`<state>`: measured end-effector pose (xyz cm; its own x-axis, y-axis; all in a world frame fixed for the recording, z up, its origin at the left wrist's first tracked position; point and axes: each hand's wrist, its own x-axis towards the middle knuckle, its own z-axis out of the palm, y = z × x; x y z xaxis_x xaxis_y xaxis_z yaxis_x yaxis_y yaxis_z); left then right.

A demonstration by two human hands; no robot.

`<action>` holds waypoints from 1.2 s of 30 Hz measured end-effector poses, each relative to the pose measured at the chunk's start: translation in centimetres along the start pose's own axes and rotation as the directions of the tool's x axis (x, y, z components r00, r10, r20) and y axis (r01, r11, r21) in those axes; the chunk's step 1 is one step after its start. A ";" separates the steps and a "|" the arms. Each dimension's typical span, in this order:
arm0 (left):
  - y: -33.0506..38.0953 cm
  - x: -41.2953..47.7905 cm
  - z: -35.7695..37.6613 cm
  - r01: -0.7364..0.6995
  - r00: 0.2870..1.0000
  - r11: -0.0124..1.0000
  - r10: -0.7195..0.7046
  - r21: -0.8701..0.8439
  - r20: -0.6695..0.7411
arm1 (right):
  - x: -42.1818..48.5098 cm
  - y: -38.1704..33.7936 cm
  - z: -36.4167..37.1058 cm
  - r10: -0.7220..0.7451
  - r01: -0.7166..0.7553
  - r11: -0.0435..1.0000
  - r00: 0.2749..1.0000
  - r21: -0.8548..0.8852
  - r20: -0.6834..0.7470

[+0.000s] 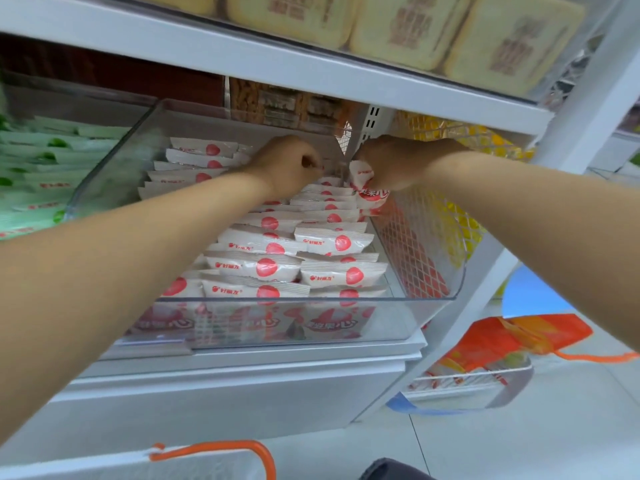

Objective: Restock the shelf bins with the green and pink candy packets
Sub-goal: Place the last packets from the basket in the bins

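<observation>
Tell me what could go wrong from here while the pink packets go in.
1. The right hand grips a bunch of pink packets at the clear bin's right wall; one may slip over toward the wire mesh.
2. The left hand could knock the stacked rows askew.

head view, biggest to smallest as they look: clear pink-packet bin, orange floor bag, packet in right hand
1. clear bin
2. orange bag, farther off, so only apparent
3. pink packet gripped by the right hand
</observation>
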<state>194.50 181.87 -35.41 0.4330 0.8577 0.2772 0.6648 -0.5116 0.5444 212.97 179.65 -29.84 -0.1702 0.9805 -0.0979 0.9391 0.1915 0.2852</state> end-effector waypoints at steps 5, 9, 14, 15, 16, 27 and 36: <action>-0.2 -1.7 0.4 -0.003 0.996 0.994 -0.006 0.106 0.090 | -0.1 -0.6 1.4 -0.016 0.016 0.999 1.000 0.047 -0.008; -0.2 -2.1 0.7 -0.005 0.999 0.986 -0.002 0.165 0.043 | 0.1 -1.0 1.9 0.003 -0.009 0.996 0.997 0.083 0.075; 0.1 -2.5 0.7 -0.006 1.000 0.981 0.000 0.192 0.031 | -0.3 0.8 -0.4 0.049 -0.054 0.990 0.998 0.128 0.045; 0.1 -2.5 0.7 -0.004 1.000 0.982 -0.001 0.189 0.025 | -0.4 0.9 -0.2 0.051 -0.055 0.989 0.998 0.141 0.028; 0.1 -2.5 0.7 -0.004 1.000 0.983 0.000 0.185 0.021 | -0.3 0.7 0.1 0.052 -0.056 0.988 0.998 0.145 0.027; -0.1 -2.5 0.8 -0.004 1.000 0.987 0.003 0.161 0.008 | 0.1 0.3 0.2 0.022 -0.016 0.970 1.000 0.241 -0.021; 0.2 -2.6 0.3 0.046 0.998 0.996 -0.049 0.070 0.036 | -1.0 -0.5 -0.1 0.069 -0.054 0.962 0.996 0.269 -0.048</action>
<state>193.64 179.53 -36.24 0.4217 0.8791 0.2221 0.7252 -0.4740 0.4995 212.62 178.55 -29.78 -0.1188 0.9924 -0.0325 0.9926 0.1195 0.0226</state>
